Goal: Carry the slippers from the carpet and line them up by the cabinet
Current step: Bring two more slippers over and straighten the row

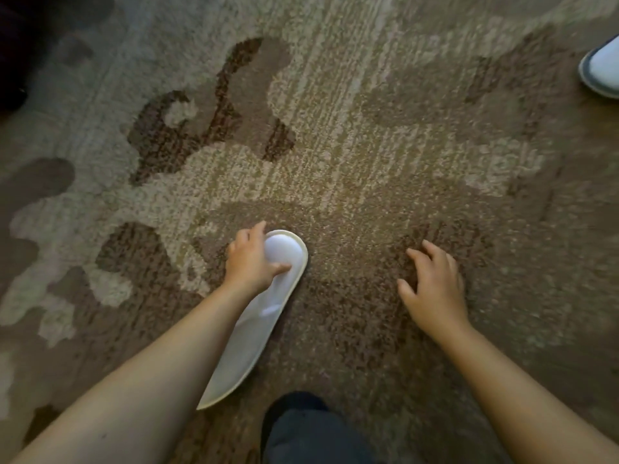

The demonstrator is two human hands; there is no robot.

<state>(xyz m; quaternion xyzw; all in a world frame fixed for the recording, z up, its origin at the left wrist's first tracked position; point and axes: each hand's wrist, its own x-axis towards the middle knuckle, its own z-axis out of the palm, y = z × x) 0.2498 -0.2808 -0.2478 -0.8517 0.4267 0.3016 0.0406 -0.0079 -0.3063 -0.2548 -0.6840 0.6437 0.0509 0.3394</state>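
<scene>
White slippers, 2 in sight. Slipper 1 (268, 306) lies on the carpet (351, 155) near the lower middle of the view, toe pointing away from the person, heel toward them — long, flat, pale fabric with a cream-edged sole and a rounded, closed toe cap. Slipper 2 (603, 67) sits at the far right edge, well apart from the first; only its rounded end shows, white with a darker grey rim, the rest cut off by the frame.

Hands, 2, both bare. Left hand (249, 261) rests over the toe cap of slipper 1 — thumb laid across the top of the cap on one side, fingers curled down round the other side, index finger raised at the toe tip; it grips the toe. Whether the slipper is lifted or flat on the pile, cannot tell. Right hand (433, 288) hangs just above or on the carpet to the right of slipper 1, apart from it, fingers loosely curled and slightly spread, holding nothing.

Carpet, 1: shaggy pile, beige ground with brown and dark-brown blotched pattern.

Dark clothed knee or leg (301, 430), 1, at the bottom edge, just beside the heel of slipper 1.
</scene>
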